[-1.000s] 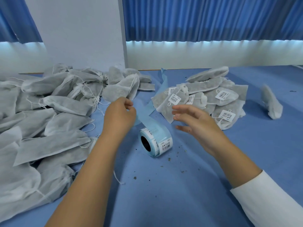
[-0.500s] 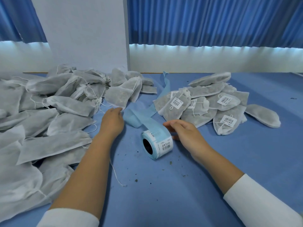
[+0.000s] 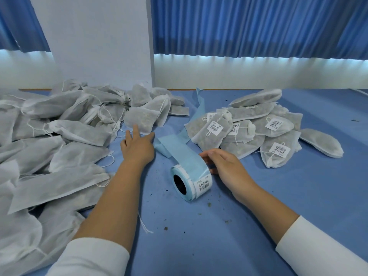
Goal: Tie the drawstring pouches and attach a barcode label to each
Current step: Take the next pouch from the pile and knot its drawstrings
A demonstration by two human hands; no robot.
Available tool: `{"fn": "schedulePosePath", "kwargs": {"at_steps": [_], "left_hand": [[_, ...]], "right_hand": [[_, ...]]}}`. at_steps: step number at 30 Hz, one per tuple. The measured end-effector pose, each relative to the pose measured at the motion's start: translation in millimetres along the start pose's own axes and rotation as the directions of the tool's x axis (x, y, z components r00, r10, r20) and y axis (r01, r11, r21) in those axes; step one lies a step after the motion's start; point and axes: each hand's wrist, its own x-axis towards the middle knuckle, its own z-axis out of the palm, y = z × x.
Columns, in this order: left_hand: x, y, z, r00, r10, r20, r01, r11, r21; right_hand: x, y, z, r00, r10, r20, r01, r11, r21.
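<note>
A large heap of untied white drawstring pouches (image 3: 59,136) covers the left of the blue table. My left hand (image 3: 137,147) lies open, fingers stretched toward one pouch (image 3: 143,120) at the heap's near edge, fingertips at its lower rim. A roll of barcode labels (image 3: 191,180) on blue backing stands on its side at the centre, its loose strip (image 3: 175,148) trailing back. My right hand (image 3: 223,164) rests against the roll's right side with relaxed fingers. Tied, labelled pouches (image 3: 249,128) are piled at the right.
One unlabelled pouch (image 3: 320,142) lies apart at the pile's right edge. Dark crumbs and a loose string (image 3: 144,226) lie on the blue table (image 3: 199,236). A white pillar (image 3: 95,42) and blue curtains (image 3: 258,24) stand behind the table's far edge.
My left hand has opened and reached forward to the pouch at the heap's edge. My right hand came down from mid-air to the roll's right side.
</note>
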Motion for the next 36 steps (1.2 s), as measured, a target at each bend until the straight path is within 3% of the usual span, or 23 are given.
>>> {"fn": "schedulePosePath", "kwargs": {"at_steps": [4,7,10,12,14,18,22,24,32,36], "left_hand": [[3,1,0,1.000,-0.026,0.017,0.026,0.999,0.045],[0,1,-1,0.998,-0.036,-0.050,0.035,0.999,-0.026],[-3,-1,-11,0.947,-0.021,-0.320,-0.067,0.963,-0.262],[-8,1,-22,0.870,-0.087,-0.486,-0.183,0.857,-0.482],[-16,7,-39,0.829,-0.212,-0.518,-0.229,0.716,-0.659],[-30,24,-62,0.821,-0.327,-0.468,-0.314,0.426,-0.849],[-49,34,-76,0.892,-0.312,-0.328,-0.321,0.074,-0.944],[-58,36,-79,0.928,-0.271,-0.255,-0.276,-0.042,-0.960],[-88,42,-68,0.991,-0.130,-0.029,-0.056,-0.210,-0.976],[-95,48,-64,0.997,-0.077,0.013,-0.002,-0.192,-0.981]], "right_hand": [[0,0,0,1.000,-0.003,0.001,0.003,1.000,-0.007],[-1,-1,-1,1.000,0.004,0.008,-0.004,1.000,-0.007],[0,-2,-1,1.000,0.021,0.012,-0.021,1.000,0.008],[0,-3,-3,0.999,0.031,0.014,-0.031,0.999,0.015],[-1,-4,-3,0.999,0.037,0.018,-0.037,0.999,0.021],[-2,-5,-6,0.999,0.040,0.010,-0.040,0.998,0.057],[-4,-9,-10,0.999,0.013,-0.044,-0.009,0.997,0.077],[-4,-11,-12,0.996,-0.033,-0.077,0.039,0.996,0.076],[-5,-21,-27,0.970,-0.237,-0.043,0.241,0.966,0.091],[-9,-25,-26,0.965,-0.263,0.021,0.260,0.962,0.087]]}}
